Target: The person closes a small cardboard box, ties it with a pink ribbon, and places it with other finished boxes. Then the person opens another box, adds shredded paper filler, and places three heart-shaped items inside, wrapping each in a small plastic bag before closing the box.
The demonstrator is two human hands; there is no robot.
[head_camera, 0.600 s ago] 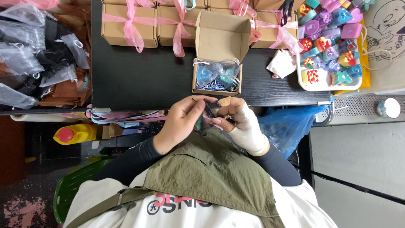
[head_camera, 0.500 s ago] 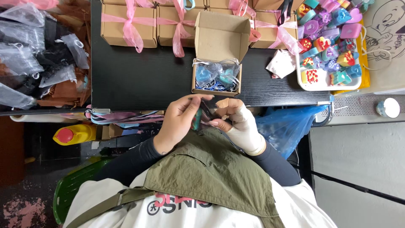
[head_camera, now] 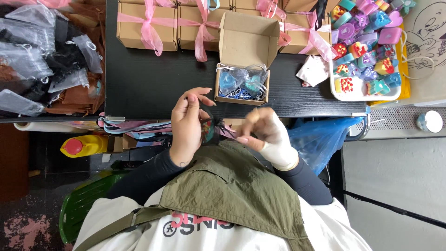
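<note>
My left hand (head_camera: 188, 123) grips a small dark mesh pouch (head_camera: 209, 130) with something colourful inside it, just below the front edge of the black table (head_camera: 153, 88). My right hand (head_camera: 265, 132), partly wrapped in white, pinches the pouch's drawstring and is blurred with motion. Right above my hands an open brown cardboard box (head_camera: 244, 44) stands on the table, with blue and teal items in a clear bag (head_camera: 241, 81) inside it.
Closed brown boxes tied with pink ribbon (head_camera: 146, 23) line the table's back. A white tray of colourful small shaped pieces (head_camera: 364, 51) sits at the right. Grey and black mesh pouches (head_camera: 37, 60) are piled at the left. A yellow bottle (head_camera: 83, 145) lies below the table.
My hands have drawn apart a little: the right hand moved right and down along the drawstring, while the left hand keeps hold of the pouch.
</note>
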